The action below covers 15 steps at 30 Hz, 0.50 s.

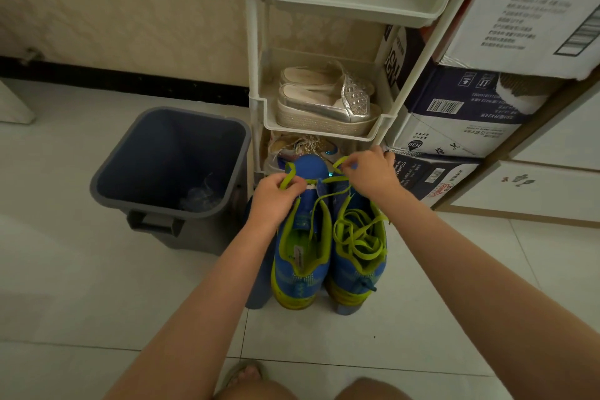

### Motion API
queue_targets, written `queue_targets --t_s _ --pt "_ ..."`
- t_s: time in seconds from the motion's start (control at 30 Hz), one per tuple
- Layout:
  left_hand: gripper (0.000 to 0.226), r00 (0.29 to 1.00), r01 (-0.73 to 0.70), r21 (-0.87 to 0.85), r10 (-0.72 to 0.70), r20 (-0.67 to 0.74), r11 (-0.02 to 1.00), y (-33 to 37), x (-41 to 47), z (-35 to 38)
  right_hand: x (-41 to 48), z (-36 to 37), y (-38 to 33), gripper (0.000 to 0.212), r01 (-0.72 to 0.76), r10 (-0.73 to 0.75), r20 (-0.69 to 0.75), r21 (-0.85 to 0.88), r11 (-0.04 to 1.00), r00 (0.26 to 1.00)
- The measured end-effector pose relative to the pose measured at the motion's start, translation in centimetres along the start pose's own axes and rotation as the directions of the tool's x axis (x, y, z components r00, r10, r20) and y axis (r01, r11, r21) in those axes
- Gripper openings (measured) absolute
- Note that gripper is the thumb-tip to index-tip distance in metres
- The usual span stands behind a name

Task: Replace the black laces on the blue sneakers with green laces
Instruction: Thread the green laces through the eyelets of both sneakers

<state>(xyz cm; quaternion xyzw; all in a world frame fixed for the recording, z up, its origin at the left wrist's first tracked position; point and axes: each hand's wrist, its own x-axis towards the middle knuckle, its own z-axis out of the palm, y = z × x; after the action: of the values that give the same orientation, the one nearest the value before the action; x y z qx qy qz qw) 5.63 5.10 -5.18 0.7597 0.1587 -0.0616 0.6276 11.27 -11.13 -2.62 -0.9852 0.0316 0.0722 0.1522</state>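
Fingers (293, 188) of left hand (276, 196), right hand (370, 174) each pinch green lace (290, 174) over blue sneakers (300, 266)

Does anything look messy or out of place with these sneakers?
The right sneaker has its green lace lying in a loose, untied tangle over the opening. The left sneaker isn't tied either: the left hand and right hand pinch the other lace near the toe.
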Motion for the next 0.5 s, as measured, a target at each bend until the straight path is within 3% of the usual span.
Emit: queue_targets --t_s 0.03,0.1,0.2,0.27,0.37,0.5 --pt "0.007 1.0 0.014 -0.016 -0.015 -0.028 1.0 -0.2 0.1 -0.1 -0.4 0.1 0.0 0.028 0.051 -0.055 -0.028 -0.125 0.991 0.998" --pt "0.011 0.995 0.069 -0.091 -0.074 -0.06 0.994 -0.5 0.2 -0.2 -1.4 -0.1 -0.6 0.024 0.243 -0.248 -0.027 -0.119 0.963 0.969" --pt "0.019 0.987 0.14 -0.115 -0.148 -0.063 0.983 -0.8 0.4 -0.4 -2.8 -0.2 -2.1 0.017 0.546 -0.527 0.201 -0.046 0.837 0.826" --pt "0.016 0.985 0.151 -0.084 -0.156 -0.068 0.985 -0.9 0.6 -0.3 -3.1 -0.3 -2.6 0.018 0.609 -0.553 0.336 -0.083 0.789 0.762" --pt "0.018 0.983 0.161 -0.083 -0.168 -0.08 0.983 -0.5 0.7 0.3 -2.9 -0.4 -2.7 0.023 0.626 -0.519 0.427 -0.156 0.764 0.741" --pt "0.023 0.992 0.094 0.162 -0.077 -0.105 0.982 -0.1 0.8 0.5 -3.2 -0.7 -3.1 0.031 0.64 -0.512 0.47 -0.16 0.751 0.719"
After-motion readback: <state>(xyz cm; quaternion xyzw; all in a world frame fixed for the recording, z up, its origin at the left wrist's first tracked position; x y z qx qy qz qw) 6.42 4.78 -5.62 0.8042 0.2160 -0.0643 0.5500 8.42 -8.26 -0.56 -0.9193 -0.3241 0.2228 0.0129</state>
